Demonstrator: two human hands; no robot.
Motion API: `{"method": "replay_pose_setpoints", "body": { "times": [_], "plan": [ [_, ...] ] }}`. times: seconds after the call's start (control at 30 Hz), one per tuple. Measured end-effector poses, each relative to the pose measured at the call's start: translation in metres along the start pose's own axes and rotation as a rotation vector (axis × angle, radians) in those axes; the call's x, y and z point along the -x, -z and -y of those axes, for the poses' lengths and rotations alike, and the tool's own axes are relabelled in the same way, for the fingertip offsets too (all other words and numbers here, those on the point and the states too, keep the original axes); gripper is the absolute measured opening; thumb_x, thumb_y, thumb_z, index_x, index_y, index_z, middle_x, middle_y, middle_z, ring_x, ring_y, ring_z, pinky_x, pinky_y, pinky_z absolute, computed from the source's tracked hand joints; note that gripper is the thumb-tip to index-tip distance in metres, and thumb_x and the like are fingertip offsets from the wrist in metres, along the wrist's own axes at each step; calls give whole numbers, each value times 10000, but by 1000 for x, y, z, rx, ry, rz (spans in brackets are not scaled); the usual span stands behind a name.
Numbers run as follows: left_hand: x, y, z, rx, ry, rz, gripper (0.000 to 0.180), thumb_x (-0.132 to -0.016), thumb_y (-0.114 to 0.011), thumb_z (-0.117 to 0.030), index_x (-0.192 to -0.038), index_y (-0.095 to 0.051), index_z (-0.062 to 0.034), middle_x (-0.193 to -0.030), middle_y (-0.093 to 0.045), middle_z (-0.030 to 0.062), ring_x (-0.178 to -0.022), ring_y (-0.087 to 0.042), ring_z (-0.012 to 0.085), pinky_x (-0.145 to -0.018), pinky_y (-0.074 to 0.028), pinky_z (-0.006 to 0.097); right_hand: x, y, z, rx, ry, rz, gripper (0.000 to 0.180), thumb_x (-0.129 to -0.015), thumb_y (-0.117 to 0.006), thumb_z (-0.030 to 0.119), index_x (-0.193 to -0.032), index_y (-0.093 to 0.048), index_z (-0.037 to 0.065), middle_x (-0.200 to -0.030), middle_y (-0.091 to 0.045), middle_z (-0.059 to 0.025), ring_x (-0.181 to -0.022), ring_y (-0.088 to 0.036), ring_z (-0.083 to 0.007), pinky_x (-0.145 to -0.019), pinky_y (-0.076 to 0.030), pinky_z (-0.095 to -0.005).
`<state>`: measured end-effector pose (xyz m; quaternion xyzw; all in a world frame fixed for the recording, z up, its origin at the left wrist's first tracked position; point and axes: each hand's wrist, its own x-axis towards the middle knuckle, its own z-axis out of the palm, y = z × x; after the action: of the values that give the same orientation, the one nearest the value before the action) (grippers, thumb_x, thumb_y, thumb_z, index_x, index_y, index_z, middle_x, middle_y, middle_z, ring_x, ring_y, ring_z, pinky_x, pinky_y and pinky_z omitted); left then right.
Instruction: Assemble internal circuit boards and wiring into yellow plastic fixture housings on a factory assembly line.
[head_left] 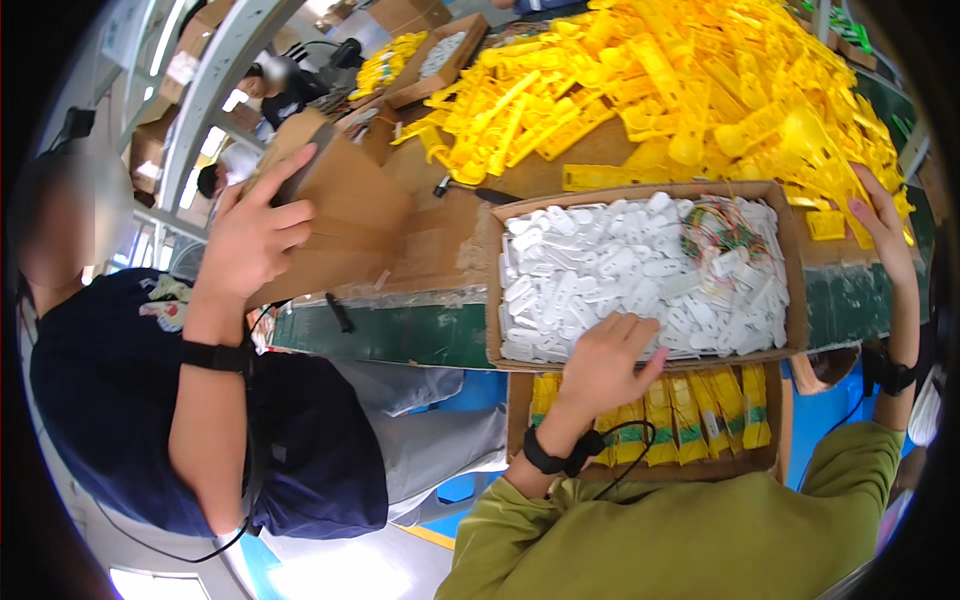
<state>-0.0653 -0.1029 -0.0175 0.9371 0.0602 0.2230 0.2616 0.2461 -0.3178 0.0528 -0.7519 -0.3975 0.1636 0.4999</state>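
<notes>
My left hand (606,368) is over the near edge of an open cardboard box (494,290). Its fingers are bent down toward the small white plastic pieces (575,262) filling the box, and the thumb sticks out apart from them. Nothing shows in its grasp. At the far right, my right hand (884,222) is at the edge of a big heap of yellow plastic parts (690,85). Thumb and fingers close around a long yellow plastic part (822,160) there. A tangle of thin coloured wires (722,238) lies on the white pieces at the box's right side.
Below the white pieces' box stands another carton (780,425) with rows of yellow parts. To the left, a co-worker's hand (250,245) is at a tilted cardboard box (345,205). A black-handled tool (485,192) lies on the table (440,235). Trays (440,62) stand farther back.
</notes>
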Motion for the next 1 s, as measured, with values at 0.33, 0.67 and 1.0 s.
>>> {"method": "replay_pose_setpoints", "body": {
  "times": [0.33,0.67,1.0],
  "plan": [
    [0,18,5,120,125,-55,149,-748,-585,-46,-893,-571,-17,-711,-536,98,-639,-537,196,-575,-435,279,56,-31,9,-473,-212,33,628,-809,-430,438,-1245,-323,-1,-806,-556,-113,-567,-518,-139,-531,-418,-234],
    [-26,34,26,-156,87,94,305,-712,-622,-58,-1003,-544,-13,-900,-517,105,-761,-516,201,-679,-435,279,86,-75,43,-569,-400,309,531,-844,-428,435,-1173,-358,24,-816,-540,-89,-636,-570,-140,-498,-459,-228],
    [-24,34,28,37,255,105,218,-720,-609,-47,-934,-581,-14,-813,-539,96,-720,-522,197,-657,-440,263,77,-100,58,-557,-280,707,469,-803,-540,193,-1191,-341,20,-891,-523,-62,-682,-517,-104,-611,-437,-231]
  ]
}}
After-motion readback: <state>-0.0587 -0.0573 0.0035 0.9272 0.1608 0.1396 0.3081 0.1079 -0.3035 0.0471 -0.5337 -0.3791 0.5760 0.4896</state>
